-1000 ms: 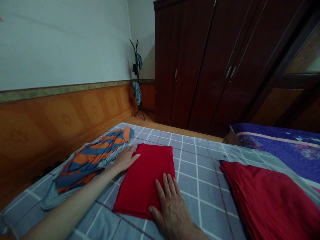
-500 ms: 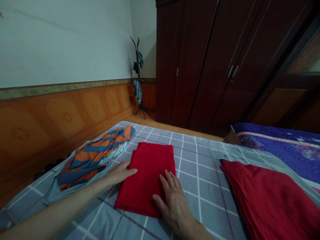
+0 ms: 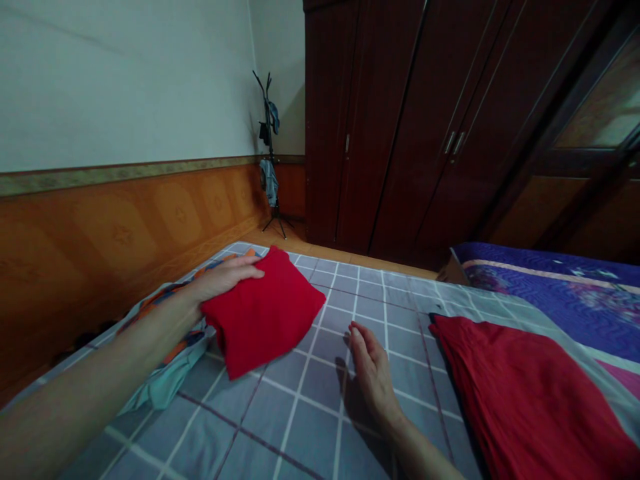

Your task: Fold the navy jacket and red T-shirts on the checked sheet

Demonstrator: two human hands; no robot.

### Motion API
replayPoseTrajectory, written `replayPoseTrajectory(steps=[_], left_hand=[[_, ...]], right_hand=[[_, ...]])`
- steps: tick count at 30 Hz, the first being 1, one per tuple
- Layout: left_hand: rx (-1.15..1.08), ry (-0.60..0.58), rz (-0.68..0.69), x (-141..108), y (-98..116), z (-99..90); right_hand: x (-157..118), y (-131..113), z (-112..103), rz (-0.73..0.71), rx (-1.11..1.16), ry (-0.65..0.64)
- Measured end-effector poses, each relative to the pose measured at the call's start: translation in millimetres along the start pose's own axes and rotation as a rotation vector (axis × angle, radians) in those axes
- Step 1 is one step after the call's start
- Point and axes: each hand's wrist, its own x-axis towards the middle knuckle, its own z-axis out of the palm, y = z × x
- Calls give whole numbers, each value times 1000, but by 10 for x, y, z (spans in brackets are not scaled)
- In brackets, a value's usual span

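Note:
A folded red cloth (image 3: 263,313) lies turned at an angle on the grey checked bed sheet (image 3: 295,407). My left hand (image 3: 225,277) rests over its far left part, fingers together, and seems to hold it. My right hand (image 3: 373,373) sits apart from the cloth on the sheet, fingers loosely spread, touching nothing else. Under my left forearm, an orange and blue striped garment (image 3: 193,339) is mostly hidden. A larger dark red fabric (image 3: 530,393) lies along the right side of the sheet.
A purple patterned quilt (image 3: 545,293) lies beyond the dark red fabric. Orange wood-patterned wall panelling (image 3: 125,227) runs along the bed's left side. A dark wooden wardrobe (image 3: 390,120) stands ahead, and a black coat stand (image 3: 270,153) with hanging clothes fills the corner.
The red cloth has shifted left and far, turning with my left hand. My right hand has come off it onto the sheet. My left forearm now covers most of the striped garment.

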Motion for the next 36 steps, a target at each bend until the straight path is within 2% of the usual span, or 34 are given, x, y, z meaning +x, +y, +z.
replayPoseTrajectory(steps=[2, 3, 5, 8, 10, 12, 13, 15, 18, 21, 23, 26, 28, 31, 33, 34, 36], left_hand=[[115, -133, 105, -15, 269, 122], [208, -179, 153, -42, 332, 224], [467, -218, 269, -138, 288, 491], [886, -291, 482, -372, -119, 938], [1019, -507, 509, -558, -450, 1170], [1062, -690, 502, -735, -689, 1287], [1066, -742, 505, -812, -759, 1295], [1074, -765, 548, -930, -824, 1218], [1169, -691, 631, -1019, -908, 966], [1339, -612, 671, -1026, -1146, 736], [1416, -569, 737, -999, -1341, 670], [1493, -501, 906, -928, -1502, 705], [1526, -488, 1001, -887, -1470, 775], [1504, -512, 1095, -884, -1285, 889], [1459, -536, 1131, -924, -1155, 963], [1427, -566, 1136, -950, -1105, 999], [1338, -656, 1126, -993, -1042, 1063]], right_hand=[[53, 1, -27, 108, 119, 25], [81, -3, -45, 159, 166, 38], [136, -21, -88, 216, 225, 102], [204, -53, -153, 282, 324, 172], [227, -63, -176, 299, 389, 156], [234, -53, -179, 287, 408, 147], [234, -42, -175, 278, 400, 150], [231, -16, -160, 261, 379, 148], [232, 4, -139, 233, 328, 93], [243, -10, -128, 202, 240, 65], [255, -15, -125, 168, 187, 71], [277, 22, -132, 119, 152, 72], [298, 73, -147, 119, 156, 97], [345, 147, -190, 173, 205, 163], [376, 157, -230, 164, 140, 198], [385, 141, -251, 109, 39, 219], [370, 62, -283, -92, -251, 259]])
